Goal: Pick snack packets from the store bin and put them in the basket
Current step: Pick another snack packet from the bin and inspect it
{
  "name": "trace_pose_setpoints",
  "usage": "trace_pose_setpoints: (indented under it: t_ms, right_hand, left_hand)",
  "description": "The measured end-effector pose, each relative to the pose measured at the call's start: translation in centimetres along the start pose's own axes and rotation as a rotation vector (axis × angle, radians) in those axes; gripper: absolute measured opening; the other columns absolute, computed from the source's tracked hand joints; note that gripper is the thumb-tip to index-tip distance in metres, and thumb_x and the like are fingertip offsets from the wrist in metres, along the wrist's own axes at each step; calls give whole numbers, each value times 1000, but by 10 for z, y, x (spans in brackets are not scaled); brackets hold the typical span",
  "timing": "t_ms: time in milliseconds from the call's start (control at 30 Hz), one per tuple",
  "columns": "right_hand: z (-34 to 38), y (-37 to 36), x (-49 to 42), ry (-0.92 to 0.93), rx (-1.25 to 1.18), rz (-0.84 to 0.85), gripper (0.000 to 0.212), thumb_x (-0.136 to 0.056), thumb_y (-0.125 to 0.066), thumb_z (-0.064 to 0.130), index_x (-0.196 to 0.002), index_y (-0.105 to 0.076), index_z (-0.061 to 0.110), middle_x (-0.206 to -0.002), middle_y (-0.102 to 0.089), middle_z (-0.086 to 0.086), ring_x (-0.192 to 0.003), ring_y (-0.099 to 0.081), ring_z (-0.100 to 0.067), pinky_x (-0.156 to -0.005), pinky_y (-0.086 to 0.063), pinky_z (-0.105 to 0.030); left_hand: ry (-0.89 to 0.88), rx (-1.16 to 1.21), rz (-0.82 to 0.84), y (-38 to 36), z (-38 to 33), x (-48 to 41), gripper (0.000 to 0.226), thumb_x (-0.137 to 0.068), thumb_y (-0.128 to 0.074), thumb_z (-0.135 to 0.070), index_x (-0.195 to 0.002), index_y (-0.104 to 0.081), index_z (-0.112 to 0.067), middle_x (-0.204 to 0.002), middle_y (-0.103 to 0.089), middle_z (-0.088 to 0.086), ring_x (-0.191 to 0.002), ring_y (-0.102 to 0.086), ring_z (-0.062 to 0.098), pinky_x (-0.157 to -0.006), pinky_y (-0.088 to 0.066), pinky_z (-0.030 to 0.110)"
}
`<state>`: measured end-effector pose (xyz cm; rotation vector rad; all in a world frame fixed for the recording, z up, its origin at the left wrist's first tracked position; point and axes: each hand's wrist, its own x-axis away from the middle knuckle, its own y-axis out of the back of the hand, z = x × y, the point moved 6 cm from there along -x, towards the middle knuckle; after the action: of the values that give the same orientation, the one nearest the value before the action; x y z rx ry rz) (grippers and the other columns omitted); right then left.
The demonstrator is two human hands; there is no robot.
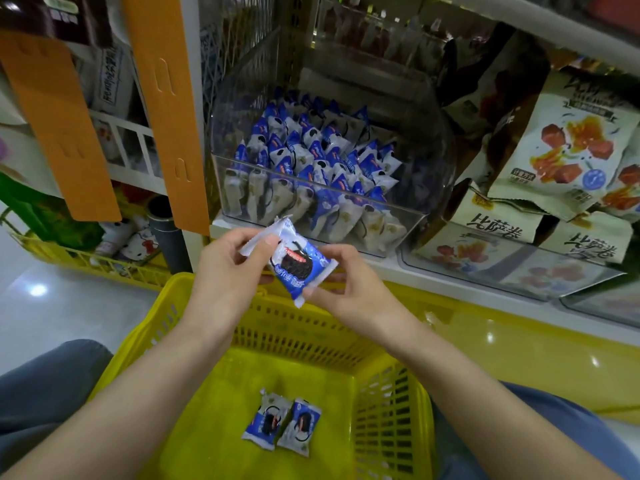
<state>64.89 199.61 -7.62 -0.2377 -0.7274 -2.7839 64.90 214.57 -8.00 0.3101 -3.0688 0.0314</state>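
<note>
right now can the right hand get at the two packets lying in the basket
Probably not at once: the right hand and left hand both grip a packet. The two packets lie uncovered in the basket.

A shop: stocked shelves, clear snack bin, yellow basket.

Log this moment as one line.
both hands: left hand and right hand hold one packet | over basket | two packets inside | bin stocked
</note>
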Motion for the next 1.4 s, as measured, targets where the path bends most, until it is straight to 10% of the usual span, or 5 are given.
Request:
trace_pose_setpoints:
  t_ms: [433,733,967,1133,1400]
  right_hand:
    - [15,11,0,211,-38,-116,13,-88,-59,29,-76,-57,27,-72,-62,7,-69,-57,-5,-66,-49,-28]
    - [26,13,9,446,318,-239,2,-87,-62,26,-85,-63,25,-77,-60,12,-73,-56,-1,-62,-45,-16]
    - [35,38,18,499,171,-519,4,-89,-59,20,-89,-59,24,-83,-58,15,-82,-58,-2,-69,-52,-20]
    - [44,27,30,673,220,-381,5,-86,-62,12,-90,-65,14,-95,-60,5,-92,-57,-3,-81,-49,-17]
    - [38,8,31,588,346,-280,15,-91,-53,31,-95,-61,19,-98,-59,4,-92,-54,-5,-80,-42,-14]
  left_hand:
    - [-135,-288,200,-17,-5,9,21,-93,-52,-17,-77,-65,-20,-70,-67,-1,-69,-60,12,-67,-48,33]
    - [-178,-422,218,-19,-8,12,27,-92,-51,-25,-66,-56,-22,-48,-50,-16,-50,-45,1,-49,-35,15]
    - [-122,-447,68,-6,-10,7,20,-93,-48,-32,-77,-52,-23,-69,-58,1,-68,-60,20,-64,-49,35]
    - [327,71,216,-17,2,7,46,-96,-30,-45,-82,-63,-16,-70,-67,5,-59,-63,18,-56,-53,27]
    - [184,123,114,-9,-7,9,19,-91,-54,-25,-105,-65,-18,-98,-72,0,-99,-65,18,-95,-47,37]
